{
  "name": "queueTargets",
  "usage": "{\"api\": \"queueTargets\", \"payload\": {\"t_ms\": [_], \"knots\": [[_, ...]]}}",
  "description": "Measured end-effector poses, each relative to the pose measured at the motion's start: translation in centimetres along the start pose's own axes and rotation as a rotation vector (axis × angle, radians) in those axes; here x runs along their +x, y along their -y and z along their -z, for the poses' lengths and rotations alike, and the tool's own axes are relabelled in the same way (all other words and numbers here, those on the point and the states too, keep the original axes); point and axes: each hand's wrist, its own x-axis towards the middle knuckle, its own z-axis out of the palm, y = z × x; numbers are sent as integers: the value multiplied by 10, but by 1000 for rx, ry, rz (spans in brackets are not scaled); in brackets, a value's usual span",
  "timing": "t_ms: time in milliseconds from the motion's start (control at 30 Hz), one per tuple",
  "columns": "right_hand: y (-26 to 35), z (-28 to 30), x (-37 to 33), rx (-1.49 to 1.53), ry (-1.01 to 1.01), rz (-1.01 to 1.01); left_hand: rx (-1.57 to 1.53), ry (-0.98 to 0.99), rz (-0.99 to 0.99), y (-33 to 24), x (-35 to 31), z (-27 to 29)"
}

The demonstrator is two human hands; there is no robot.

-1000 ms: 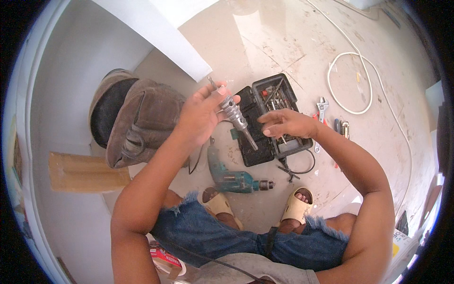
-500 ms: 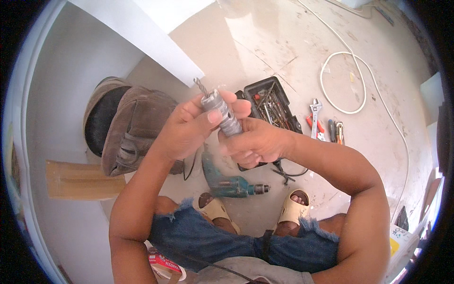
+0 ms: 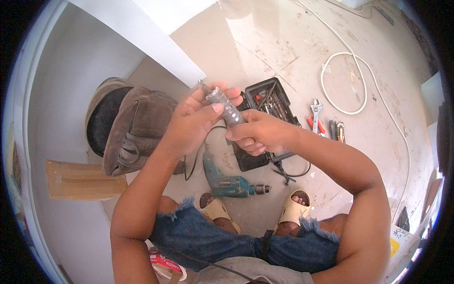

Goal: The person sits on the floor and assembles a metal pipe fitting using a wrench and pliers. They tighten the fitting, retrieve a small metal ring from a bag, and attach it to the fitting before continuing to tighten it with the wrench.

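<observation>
Up in front of me, between both hands, is a grey metal hole saw point(image 3: 228, 110) with a twist drill bit point(image 3: 204, 87) sticking out of its toothed upper end. It tilts with that end toward the upper left. My left hand point(image 3: 196, 116) holds the upper part, thumb pressed on its side and fingers behind it. The lower end sits in the closed fingers of my right hand point(image 3: 257, 132), which hide it. Below the hands, a teal power drill point(image 3: 229, 185) lies on the floor between my feet, its chuck pointing right.
Behind my right hand lies an open black toolbox point(image 3: 249, 163) with assorted bits. An adjustable wrench point(image 3: 316, 110), red-handled pliers point(image 3: 321, 127) and screwdrivers point(image 3: 340, 131) lie to its right. A brown bag point(image 3: 142, 125) and cardboard point(image 3: 85, 181) are at left; a white cable point(image 3: 347, 112) loops at far right.
Both hands and the hole saw have shifted slightly, the drill bit's tip a little right and down. My right hand has turned a little around the lower end. The power drill stays put.
</observation>
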Motion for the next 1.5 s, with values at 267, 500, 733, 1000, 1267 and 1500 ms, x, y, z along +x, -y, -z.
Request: {"api": "queueTargets", "payload": {"t_ms": [267, 500, 733, 1000, 1267, 1500], "knots": [[3, -1, -8, -55, -45, -37, 72, -56, 71, 10, 11, 7], [-2, 2, -9, -206, -87, 40, 563, -278, 184, -3, 8, -2], [4, 0, -10, -136, -83, -3, 73, 93, 52, 12, 2, 28], [9, 0, -12, -76, -105, 10, 100, -111, 195, 17, 18, 35], [10, 8, -15, -42, -42, -49, 91, -70, 98, 19, 12, 32], [5, 13, -15, 67, -37, -98, -36, 124, 80, 12, 7, 22]]}}
